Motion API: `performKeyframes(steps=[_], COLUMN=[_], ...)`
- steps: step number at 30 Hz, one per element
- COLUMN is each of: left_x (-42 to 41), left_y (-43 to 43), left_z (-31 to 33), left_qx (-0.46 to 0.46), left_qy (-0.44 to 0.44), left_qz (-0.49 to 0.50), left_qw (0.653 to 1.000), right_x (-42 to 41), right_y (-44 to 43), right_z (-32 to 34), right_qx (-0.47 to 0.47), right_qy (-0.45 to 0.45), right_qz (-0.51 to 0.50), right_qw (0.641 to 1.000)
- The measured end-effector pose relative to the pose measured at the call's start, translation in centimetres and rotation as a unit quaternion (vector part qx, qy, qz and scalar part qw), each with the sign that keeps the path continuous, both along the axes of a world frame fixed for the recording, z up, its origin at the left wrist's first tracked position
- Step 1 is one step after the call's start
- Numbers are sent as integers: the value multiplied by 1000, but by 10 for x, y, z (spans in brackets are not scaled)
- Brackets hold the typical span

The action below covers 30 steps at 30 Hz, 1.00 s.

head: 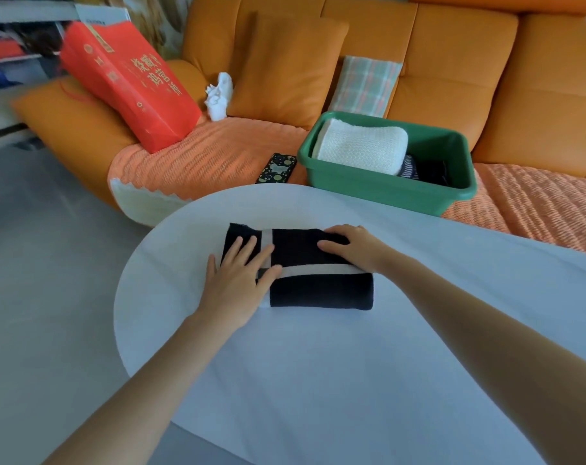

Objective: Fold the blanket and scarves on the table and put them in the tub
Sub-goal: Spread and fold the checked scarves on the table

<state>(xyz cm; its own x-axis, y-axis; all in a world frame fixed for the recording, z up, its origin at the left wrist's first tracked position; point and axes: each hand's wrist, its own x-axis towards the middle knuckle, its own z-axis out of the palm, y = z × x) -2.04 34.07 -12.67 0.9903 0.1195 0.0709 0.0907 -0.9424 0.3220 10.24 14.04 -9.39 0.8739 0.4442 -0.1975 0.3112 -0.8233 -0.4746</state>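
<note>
Pressing the folded, rectangular dark knit scarf [321, 292], left hand [238, 283] and right hand [352, 246] flat, fingers straight, gripping nothing.

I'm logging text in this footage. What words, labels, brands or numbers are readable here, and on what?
Red bag on the sofa: two columns of gold Chinese characters plus a round emblem, too blurred to quote.
White object behind the bag: faint print, too small to read.
Dark patterned case, scarf, green tub: no text seen.

knit scarf [318, 283], glossy plastic tub [385, 186], matt table [318, 364]
</note>
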Motion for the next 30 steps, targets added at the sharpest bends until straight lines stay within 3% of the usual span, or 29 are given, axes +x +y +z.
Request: performKeyframes(steps=[3,5,10,13,15,17,23,30], left_x=[4,1,-46,-64,-66,-68,-66,-57], left_y=[9,10,-10,-30,-38,-43,-57,-84], left_z=[0,5,26,30,27,26,27,41], left_qx=[42,6,-281,-457,-515,-520,-549,-553], left_qy=[-22,-18,4,51,38,6,-41,-59], left_qz=[9,40,158,159,173,182,191,163], left_qw=[999,999,947,873,839,835,813,815], right_x=[-15,-35,-76,-83,-90,-100,-127,-143], right_y=[1,-5,-23,-16,-9,-7,-23,-41], right_z=[5,4,2,4,3,0,12,16], right_qx=[-37,-50,-6,42,24,41,221,211], right_qy=[-22,2,72,76,77,89,119,52], right_qz=[-21,-33,-39,-55,-47,-45,-90,-120], right_qw=[999,998,997,995,996,994,964,969])
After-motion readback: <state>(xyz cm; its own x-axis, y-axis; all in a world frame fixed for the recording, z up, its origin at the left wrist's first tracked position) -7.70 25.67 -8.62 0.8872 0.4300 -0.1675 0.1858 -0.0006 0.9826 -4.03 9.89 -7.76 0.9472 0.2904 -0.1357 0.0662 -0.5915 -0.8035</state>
